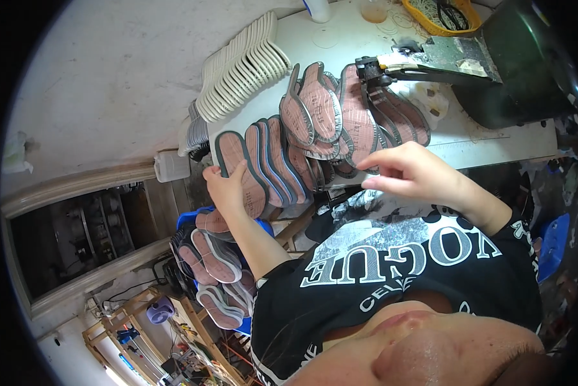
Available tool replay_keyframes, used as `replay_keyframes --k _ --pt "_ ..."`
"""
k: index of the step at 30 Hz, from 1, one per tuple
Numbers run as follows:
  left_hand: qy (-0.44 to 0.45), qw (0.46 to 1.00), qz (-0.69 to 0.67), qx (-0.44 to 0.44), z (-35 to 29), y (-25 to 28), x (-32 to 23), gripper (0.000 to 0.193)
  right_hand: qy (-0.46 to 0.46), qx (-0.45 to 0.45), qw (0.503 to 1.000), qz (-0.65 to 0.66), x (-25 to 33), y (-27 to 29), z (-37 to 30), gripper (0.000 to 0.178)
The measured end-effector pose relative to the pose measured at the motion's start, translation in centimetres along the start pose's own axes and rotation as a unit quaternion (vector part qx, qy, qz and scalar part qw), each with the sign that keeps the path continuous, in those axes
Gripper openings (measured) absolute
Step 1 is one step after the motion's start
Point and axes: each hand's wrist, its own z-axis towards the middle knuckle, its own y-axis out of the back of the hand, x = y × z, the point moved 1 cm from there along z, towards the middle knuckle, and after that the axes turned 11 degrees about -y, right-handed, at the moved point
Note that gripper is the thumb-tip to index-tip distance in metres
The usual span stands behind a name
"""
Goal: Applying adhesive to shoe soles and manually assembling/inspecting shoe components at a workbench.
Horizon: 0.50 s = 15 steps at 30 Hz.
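Note:
At the left end of a row of pinkish shoe soles with grey rims, my left hand [226,188] grips the edge of the end shoe sole [232,151] between thumb and fingers. More soles [273,154] with blue-grey edges lean against it in a row. My right hand [401,168] is held at the table's near edge, thumb and index finger apart, with nothing visible in it. Just beyond its fingertips lies a heap of soles [320,106] with stitched rims. The sewing machine head [372,69] stands over the right part of that heap.
Cream curved sole pieces [244,74] stand in a long row at the back left. A yellow basket [440,18] sits at the far right, near the green machine body [520,64]. Below my left arm, a blue bin [245,327] holds more soles.

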Motion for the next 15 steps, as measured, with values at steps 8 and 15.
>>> replay_keyframes --k 8,15 --pt "-0.094 0.656 -0.694 0.282 -5.0 1.2 -18.1 0.040 0.077 0.192 0.771 0.602 -1.5 -2.2 3.2 0.068" --pt "-0.145 0.598 -0.713 0.335 -6.1 -1.0 -22.2 0.034 0.063 0.160 0.872 0.459 -4.0 -0.4 2.7 0.040"
